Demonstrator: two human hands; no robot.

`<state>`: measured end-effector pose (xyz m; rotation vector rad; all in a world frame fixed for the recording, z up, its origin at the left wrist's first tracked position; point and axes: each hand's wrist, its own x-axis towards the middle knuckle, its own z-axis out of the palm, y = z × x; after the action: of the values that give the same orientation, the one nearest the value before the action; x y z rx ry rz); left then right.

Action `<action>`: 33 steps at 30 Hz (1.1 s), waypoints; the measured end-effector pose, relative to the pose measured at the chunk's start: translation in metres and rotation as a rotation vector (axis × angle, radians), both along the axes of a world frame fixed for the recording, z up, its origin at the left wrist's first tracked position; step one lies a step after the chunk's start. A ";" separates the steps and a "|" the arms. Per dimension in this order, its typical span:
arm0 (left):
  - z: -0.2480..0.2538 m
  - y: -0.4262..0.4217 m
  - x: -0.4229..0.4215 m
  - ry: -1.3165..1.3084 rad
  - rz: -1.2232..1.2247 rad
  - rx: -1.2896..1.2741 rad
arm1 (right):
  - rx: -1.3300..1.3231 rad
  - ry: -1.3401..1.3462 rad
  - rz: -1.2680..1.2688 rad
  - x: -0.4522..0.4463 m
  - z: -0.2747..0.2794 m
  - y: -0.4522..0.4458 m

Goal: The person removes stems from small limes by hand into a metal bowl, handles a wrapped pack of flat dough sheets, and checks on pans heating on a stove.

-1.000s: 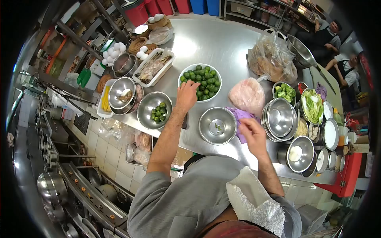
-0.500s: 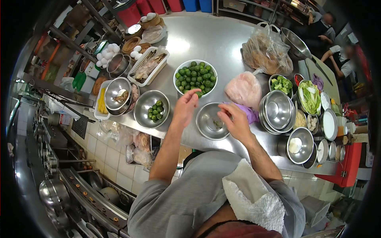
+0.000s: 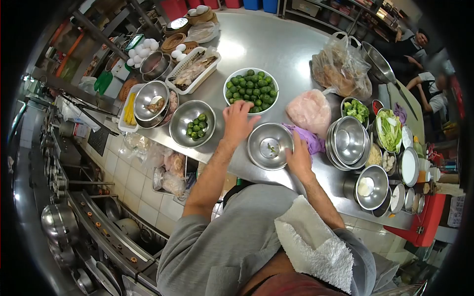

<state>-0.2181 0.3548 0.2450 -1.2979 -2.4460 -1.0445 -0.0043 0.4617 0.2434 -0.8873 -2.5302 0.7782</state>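
My left hand [image 3: 238, 121] hovers at the front edge of a white bowl [image 3: 252, 88] heaped with small green limes, its fingers apart. At the right rim of a steel bowl [image 3: 264, 160] is my right hand [image 3: 299, 158], fingers spread and seemingly touching the rim. Small green bits [image 3: 271, 147] lie in that bowl. Left of my left hand, another steel bowl [image 3: 180, 133] holds several limes [image 3: 197, 127]. A purple cloth [image 3: 311, 141] lies just behind my right hand, beside a bag of pale pink meat [image 3: 310, 112].
Stacked steel bowls [image 3: 349, 139], broccoli [image 3: 355, 109] and lettuce [image 3: 389, 129] stand at the right. A white basket [image 3: 194, 70] and eggs [image 3: 143, 51] are at the back left. Two people stand beyond the table's far right, one with a visible arm [image 3: 424, 93].
My left hand has left the limes, drawn back and now hovers over the bowl's front edge. My right hand has come down from above the cloth to the steel bowl's rim.
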 end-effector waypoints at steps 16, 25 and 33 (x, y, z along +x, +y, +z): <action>-0.011 -0.017 0.067 0.113 0.070 -0.033 | -0.244 -0.100 0.035 0.063 0.014 0.043; 0.005 -0.040 0.070 -0.106 -0.006 0.095 | -0.358 -0.101 0.075 0.051 0.018 0.026; 0.021 -0.025 0.044 -0.108 0.103 -0.275 | -0.229 -0.077 0.085 0.056 0.017 0.021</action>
<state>-0.1739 0.3302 0.2657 -1.1988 -2.7846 -0.7940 0.0515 0.4825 0.2604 -0.9006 -2.5961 1.0979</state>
